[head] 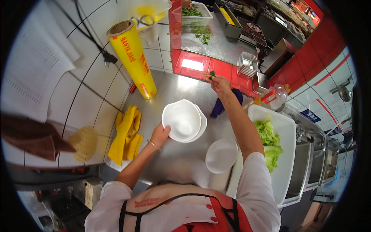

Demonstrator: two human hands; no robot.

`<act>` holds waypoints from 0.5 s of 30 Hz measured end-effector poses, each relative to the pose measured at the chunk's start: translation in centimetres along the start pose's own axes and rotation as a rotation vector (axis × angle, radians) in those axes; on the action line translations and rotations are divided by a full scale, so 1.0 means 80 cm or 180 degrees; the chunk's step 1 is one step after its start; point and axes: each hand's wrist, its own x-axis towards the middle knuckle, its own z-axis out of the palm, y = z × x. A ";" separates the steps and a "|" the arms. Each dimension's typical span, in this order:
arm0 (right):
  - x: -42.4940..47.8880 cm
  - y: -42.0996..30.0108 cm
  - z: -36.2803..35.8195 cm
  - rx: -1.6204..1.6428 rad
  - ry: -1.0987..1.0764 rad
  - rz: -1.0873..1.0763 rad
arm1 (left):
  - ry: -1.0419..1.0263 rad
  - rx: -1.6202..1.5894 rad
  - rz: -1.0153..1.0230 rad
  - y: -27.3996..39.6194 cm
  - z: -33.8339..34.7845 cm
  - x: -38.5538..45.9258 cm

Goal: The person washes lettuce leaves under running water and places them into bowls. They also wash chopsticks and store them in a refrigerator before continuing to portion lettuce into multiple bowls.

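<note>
My left hand (160,135) grips the rim of a white bowl (181,120), thumb inside it, above the steel counter (171,165). A second white bowl (203,121) shows just behind the first, at its right side. Further forward, my right hand (219,83) pinches a small sprig of green leaves (212,74) over the red tiled ledge (220,66). A dark blue cloth (218,107) lies partly hidden under my right forearm. Nearer my body, a round white bowl or lid (222,156) rests at the counter's right side.
A yellow roll (133,61) stands at the left wall near yellow rubber gloves (126,136). On the right are a white tub (285,174) of lettuce (266,133), a plastic bottle (274,97) and sinks. Beyond the ledge are steel containers (248,62) and a basket (200,20) with another person's hand.
</note>
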 end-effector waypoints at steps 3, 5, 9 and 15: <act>0.069 0.023 0.011 -0.0115 0.0109 0.0044 | 0.0185 0.0462 0.0227 0.016 0.006 0.012; 0.105 0.031 0.029 -0.0140 0.0180 0.0042 | 0.0453 0.0944 0.0863 0.010 0.008 0.019; 0.183 0.049 0.056 -0.0171 0.0349 -0.0052 | 0.0337 0.0859 0.0703 0.024 0.009 0.023; 0.239 0.011 0.110 -0.0174 0.0372 -0.0624 | 0.0290 0.0736 0.0774 0.034 0.009 0.029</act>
